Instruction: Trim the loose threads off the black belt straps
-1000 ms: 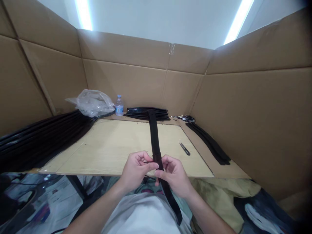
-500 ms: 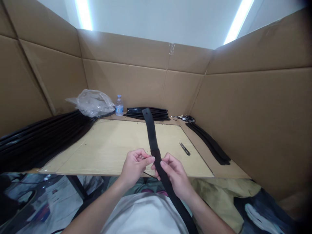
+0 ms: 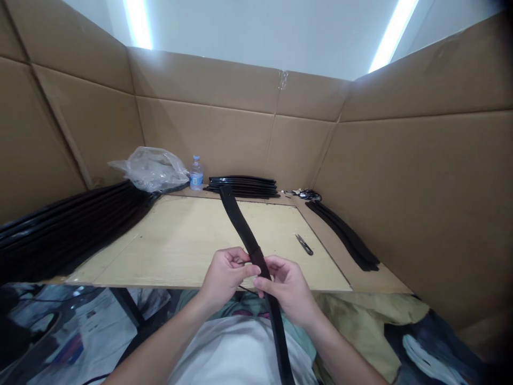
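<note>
A long black leather strap (image 3: 243,228) is pinched between the left hand (image 3: 224,278) and the right hand (image 3: 286,289) above the near edge of the pale wooden board (image 3: 180,240), with small metal snips (image 3: 303,244) lying just beyond the grip to its right.

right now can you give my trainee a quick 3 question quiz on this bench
1. True or false: both hands grip the black strap.
2. The snips lie on which side of the strap? A) left B) right
3. What stands beside the plastic bag at the back of the board?

Key
1. True: left hand and right hand pinch it at the board's near edge.
2. B
3. A water bottle.
</note>
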Demonstrator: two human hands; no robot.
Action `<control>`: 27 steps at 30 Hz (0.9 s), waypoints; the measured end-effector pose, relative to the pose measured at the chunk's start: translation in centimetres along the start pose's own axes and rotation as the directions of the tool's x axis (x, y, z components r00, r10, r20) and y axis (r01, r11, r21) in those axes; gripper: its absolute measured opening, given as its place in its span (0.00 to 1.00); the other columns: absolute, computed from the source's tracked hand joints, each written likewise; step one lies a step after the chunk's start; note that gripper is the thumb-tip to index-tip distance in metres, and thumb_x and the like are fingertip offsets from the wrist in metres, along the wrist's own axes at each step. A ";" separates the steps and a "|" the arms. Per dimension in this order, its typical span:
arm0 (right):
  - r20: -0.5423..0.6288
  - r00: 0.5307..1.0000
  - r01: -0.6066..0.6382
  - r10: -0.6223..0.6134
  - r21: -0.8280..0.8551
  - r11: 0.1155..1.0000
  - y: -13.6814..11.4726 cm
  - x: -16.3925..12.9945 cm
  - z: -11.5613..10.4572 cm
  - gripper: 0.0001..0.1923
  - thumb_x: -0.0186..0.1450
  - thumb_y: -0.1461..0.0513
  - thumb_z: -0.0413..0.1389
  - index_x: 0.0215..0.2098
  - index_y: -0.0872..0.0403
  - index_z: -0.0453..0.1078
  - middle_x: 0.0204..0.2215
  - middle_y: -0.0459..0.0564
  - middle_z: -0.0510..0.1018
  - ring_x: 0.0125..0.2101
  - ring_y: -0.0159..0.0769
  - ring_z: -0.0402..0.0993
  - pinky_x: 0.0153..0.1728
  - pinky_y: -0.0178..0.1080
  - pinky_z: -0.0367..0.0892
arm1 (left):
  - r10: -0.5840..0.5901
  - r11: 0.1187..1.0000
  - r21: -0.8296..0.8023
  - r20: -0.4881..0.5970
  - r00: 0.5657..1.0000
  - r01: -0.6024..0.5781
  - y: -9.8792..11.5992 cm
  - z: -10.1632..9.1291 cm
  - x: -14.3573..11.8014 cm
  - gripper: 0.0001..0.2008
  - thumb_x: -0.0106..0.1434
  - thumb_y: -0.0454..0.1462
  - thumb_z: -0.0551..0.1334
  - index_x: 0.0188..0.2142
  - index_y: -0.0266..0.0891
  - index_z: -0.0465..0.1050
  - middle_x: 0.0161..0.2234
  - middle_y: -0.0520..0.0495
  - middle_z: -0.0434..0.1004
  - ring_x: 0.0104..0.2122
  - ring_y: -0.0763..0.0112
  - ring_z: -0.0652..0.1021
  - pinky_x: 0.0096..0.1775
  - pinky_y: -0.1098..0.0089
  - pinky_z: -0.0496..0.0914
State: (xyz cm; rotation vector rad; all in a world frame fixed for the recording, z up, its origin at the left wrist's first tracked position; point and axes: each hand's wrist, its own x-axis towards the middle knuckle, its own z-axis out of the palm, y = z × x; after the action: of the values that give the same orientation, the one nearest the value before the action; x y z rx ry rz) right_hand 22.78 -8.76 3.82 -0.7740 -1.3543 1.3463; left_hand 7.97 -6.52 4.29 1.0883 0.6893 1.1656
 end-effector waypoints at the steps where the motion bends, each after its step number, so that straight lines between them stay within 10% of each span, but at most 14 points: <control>1: 0.008 1.000 -0.007 0.007 -0.011 1.000 -0.1 0.0 0.0 0.12 0.54 0.62 0.65 0.34 0.58 0.71 0.31 0.47 0.74 0.22 0.26 0.69 0.21 0.31 0.68 | -0.014 1.000 0.002 0.004 1.000 0.014 0.0 0.0 0.0 0.15 0.44 0.35 0.72 0.24 0.32 0.67 0.19 0.54 0.69 0.14 0.86 0.61 0.15 0.81 0.53; 11: 0.015 0.998 -0.070 0.069 0.179 0.981 -0.2 -0.4 0.0 0.14 0.66 0.54 0.52 0.30 0.54 0.58 0.23 0.47 0.76 0.14 0.25 0.66 0.14 0.27 0.57 | -0.058 0.998 -0.009 0.118 0.991 0.060 -0.3 -0.3 -0.1 0.14 0.52 0.38 0.68 0.25 0.35 0.63 0.16 0.51 0.71 0.12 0.86 0.57 0.15 0.79 0.44; 27: -0.101 0.979 -0.146 0.176 0.253 0.956 0.0 -0.5 0.7 0.18 0.63 0.51 0.54 0.25 0.55 0.60 0.14 0.43 0.69 0.10 0.22 0.56 0.10 0.26 0.49 | -0.039 0.999 0.024 -0.012 0.999 0.040 -0.3 0.7 -0.6 0.16 0.49 0.40 0.70 0.24 0.35 0.64 0.14 0.60 0.58 0.13 0.87 0.53 0.16 0.80 0.45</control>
State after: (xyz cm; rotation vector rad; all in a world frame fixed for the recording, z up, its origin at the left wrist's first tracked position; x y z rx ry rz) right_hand 22.29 -9.42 3.79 -0.7981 -1.0224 1.5344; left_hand 8.56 -7.36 4.22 1.0849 0.7326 1.1328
